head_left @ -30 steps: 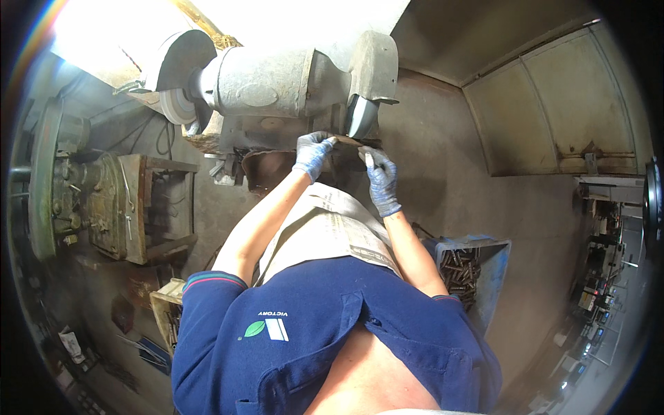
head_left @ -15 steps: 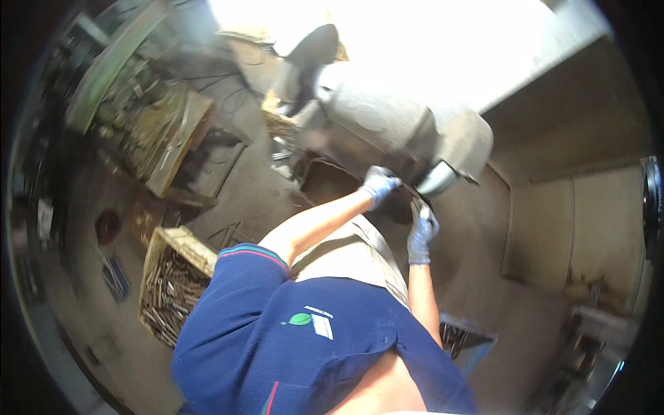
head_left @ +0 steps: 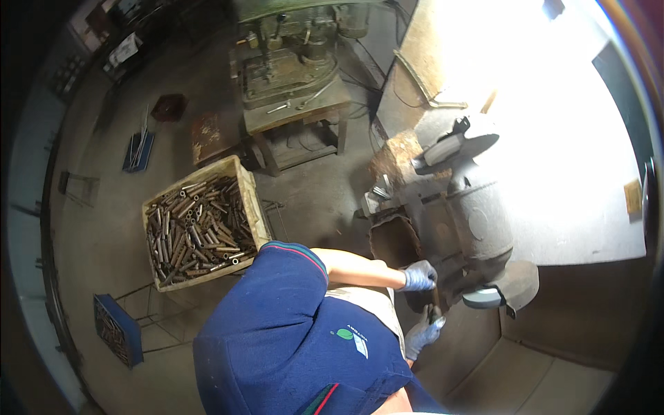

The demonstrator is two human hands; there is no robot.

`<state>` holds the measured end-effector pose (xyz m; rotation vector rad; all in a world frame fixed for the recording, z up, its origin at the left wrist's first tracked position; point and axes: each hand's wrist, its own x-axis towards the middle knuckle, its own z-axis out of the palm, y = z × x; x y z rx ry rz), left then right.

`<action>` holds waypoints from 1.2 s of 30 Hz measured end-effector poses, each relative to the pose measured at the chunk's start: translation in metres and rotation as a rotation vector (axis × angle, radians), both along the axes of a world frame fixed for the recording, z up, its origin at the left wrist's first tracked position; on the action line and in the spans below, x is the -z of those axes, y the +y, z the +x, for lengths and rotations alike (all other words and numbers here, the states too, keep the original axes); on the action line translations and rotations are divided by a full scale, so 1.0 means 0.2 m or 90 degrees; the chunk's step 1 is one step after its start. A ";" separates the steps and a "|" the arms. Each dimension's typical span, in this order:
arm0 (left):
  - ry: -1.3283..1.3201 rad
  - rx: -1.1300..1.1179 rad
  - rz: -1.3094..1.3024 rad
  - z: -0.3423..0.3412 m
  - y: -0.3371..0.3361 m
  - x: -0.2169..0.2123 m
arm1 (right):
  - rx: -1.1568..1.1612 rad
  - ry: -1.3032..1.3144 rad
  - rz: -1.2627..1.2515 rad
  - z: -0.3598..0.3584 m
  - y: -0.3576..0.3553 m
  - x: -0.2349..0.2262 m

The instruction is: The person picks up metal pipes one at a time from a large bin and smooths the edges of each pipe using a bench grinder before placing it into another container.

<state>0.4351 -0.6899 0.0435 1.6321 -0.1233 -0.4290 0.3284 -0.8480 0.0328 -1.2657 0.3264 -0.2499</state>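
Observation:
Both hands wear grey-blue work gloves. My left hand [head_left: 419, 276] is closed on one end of a short brownish metal rod [head_left: 436, 299], in front of the grinder. My right hand [head_left: 423, 335] grips the other end, nearer my body. Whether the rod is hollow cannot be made out. Close beyond the hands stands a bench grinder [head_left: 481, 221] with a grey motor housing and a guard at each end. A pale rounded part [head_left: 483, 298] of it sits just right of my hands, apart from the rod.
At my left stands a yellowish plastic crate [head_left: 247, 200] full of short metal tubes [head_left: 197, 228]. A blue bin [head_left: 119, 330] is lower left. A drilling machine on a metal table [head_left: 297, 114] stands farther off. An open-topped dark container [head_left: 394, 241] sits beside the grinder.
My view has swung left, bringing the full crate and machine table into sight. Both hands still hold the rod near the grinder.

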 end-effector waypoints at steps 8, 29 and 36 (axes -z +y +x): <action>-0.086 0.154 -0.021 -0.08 0.11 0.05 | 0.033 0.000 -0.124 -0.20 0.07 -0.08; 0.359 0.320 0.011 0.05 0.35 0.76 | 0.696 0.474 -0.881 -1.41 -0.41 -0.04; 0.177 0.272 0.148 0.08 0.34 0.63 | 0.293 0.125 -0.378 -0.51 -0.40 -0.11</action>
